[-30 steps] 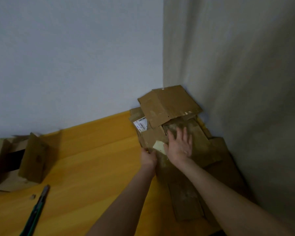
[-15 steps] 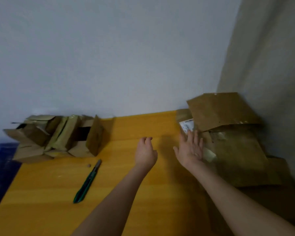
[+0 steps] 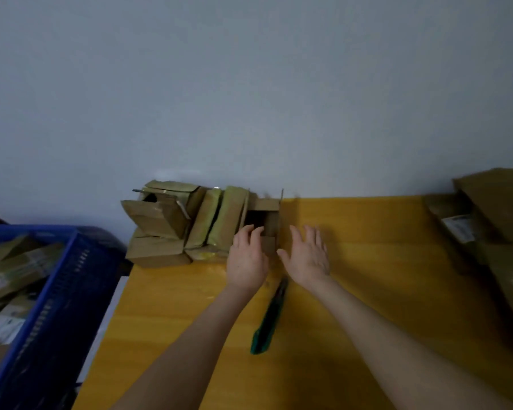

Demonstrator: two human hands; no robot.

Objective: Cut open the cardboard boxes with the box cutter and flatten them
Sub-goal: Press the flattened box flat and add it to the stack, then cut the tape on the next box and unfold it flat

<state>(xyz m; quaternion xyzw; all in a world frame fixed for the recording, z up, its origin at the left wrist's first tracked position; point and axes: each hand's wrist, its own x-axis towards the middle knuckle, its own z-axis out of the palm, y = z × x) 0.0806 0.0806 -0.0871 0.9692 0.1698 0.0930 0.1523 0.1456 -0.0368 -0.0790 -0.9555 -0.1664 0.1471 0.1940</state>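
Head view: your left hand (image 3: 247,258) is at the dark mouth of the open cardboard box (image 3: 269,205), its fingers (image 3: 251,232) bent at the front edge, though you cannot tell from here whether they have closed on the cardboard. Your right hand (image 3: 307,255) is just right of that box, palm down over the yellow desk (image 3: 367,247), fingers straight and spread, holding nothing, thumb close to the box's near right corner. The green box cutter (image 3: 269,319) lies flat on the desk just nearer to you than the box, between your two forearms, untouched. Tight against the box's left side stands a cluster of taped boxes (image 3: 172,223), backed against the wall (image 3: 249,84). Well to the right of the box lies a pile of flattened cardboard (image 3: 498,208). Far left of it, off the desk, sits a blue crate (image 3: 57,291) holding more cardboard.
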